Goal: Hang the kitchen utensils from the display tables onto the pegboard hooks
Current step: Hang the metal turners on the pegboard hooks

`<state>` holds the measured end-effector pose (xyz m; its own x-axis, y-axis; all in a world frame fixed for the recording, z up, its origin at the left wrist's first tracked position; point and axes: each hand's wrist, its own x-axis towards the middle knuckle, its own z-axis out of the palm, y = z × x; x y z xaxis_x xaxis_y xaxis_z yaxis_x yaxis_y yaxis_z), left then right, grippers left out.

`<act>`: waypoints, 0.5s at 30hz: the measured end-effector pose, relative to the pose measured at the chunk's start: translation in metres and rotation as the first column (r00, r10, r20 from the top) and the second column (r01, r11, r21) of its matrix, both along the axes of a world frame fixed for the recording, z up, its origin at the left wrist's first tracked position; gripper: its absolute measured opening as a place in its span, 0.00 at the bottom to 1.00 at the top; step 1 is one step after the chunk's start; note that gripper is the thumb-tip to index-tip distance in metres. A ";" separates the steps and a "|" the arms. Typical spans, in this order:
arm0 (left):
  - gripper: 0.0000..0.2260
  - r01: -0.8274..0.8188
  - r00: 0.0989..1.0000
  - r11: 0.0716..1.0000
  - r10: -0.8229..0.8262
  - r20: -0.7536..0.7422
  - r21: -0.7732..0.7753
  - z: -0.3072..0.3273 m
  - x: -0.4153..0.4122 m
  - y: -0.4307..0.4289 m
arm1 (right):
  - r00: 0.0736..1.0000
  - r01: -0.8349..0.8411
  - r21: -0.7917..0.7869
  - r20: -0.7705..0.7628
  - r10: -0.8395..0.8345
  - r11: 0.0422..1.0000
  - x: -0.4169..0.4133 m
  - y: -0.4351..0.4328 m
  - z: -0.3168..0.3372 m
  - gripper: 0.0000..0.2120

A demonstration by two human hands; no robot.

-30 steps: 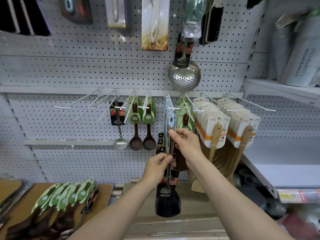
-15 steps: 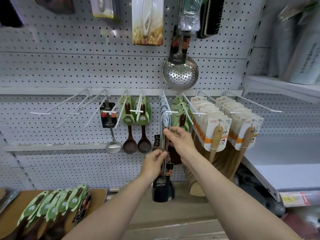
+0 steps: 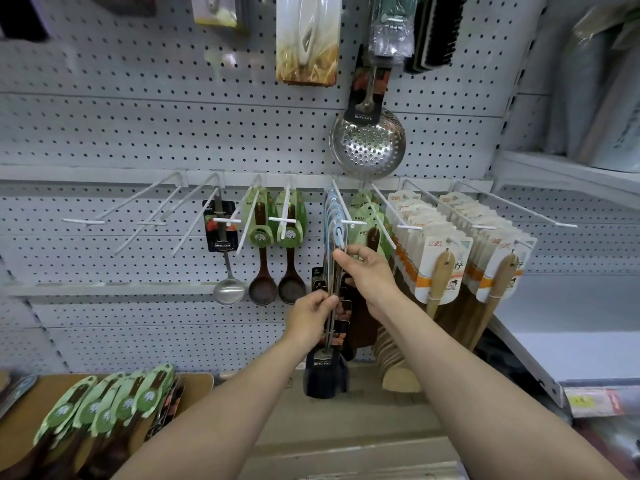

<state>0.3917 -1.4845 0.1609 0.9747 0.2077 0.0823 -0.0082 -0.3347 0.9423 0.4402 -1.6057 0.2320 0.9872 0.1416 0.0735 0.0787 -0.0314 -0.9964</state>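
Observation:
A black spatula with a steel shaft point(image 3: 325, 374) hangs straight down from a white pegboard hook point(image 3: 343, 221), its pale blue handle end on the hook with several like it behind. My right hand point(image 3: 363, 271) pinches the handle just under the hook. My left hand point(image 3: 310, 315) pinches the shaft lower down. A wooden display table point(image 3: 194, 384) at the lower left carries several brown spoons with green card labels point(image 3: 114, 403).
Empty white hooks point(image 3: 149, 221) jut out at the left. A steel ladle point(image 3: 228, 289), brown spoons point(image 3: 277, 285), wooden spatulas in cards point(image 3: 440, 258) and a steel skimmer point(image 3: 367, 142) hang on the pegboard. A white shelf point(image 3: 568, 344) lies at the right.
The view has shifted slightly. Both hands stay on the spatula at the hook, with the right hand a little closer under the hook tip.

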 end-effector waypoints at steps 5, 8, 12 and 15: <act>0.11 -0.027 0.999 1.000 0.027 -0.026 0.002 0.004 -0.008 -0.009 | 1.000 -0.002 -0.052 0.031 0.004 0.999 -0.010 -0.007 0.005 0.13; 0.11 -0.032 0.999 0.999 0.033 -0.043 0.018 0.007 -0.009 -0.011 | 1.000 0.023 -0.104 0.023 -0.021 0.994 -0.016 -0.006 0.012 0.16; 0.12 -0.048 0.995 0.995 0.056 -0.087 0.092 0.016 -0.023 -0.013 | 1.000 0.029 -0.169 0.002 -0.029 0.985 -0.020 -0.007 0.016 0.18; 0.16 -0.095 0.992 0.992 0.101 -0.070 0.087 0.028 -0.043 -0.009 | 0.999 0.035 -0.318 0.014 -0.032 0.947 -0.029 -0.006 0.015 0.19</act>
<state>0.3487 -1.4938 0.1886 0.9542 0.2976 0.0314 0.0974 -0.4080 0.9078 0.4110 -1.6119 0.2468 0.9914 0.1255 0.0381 0.0801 -0.3495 -0.9335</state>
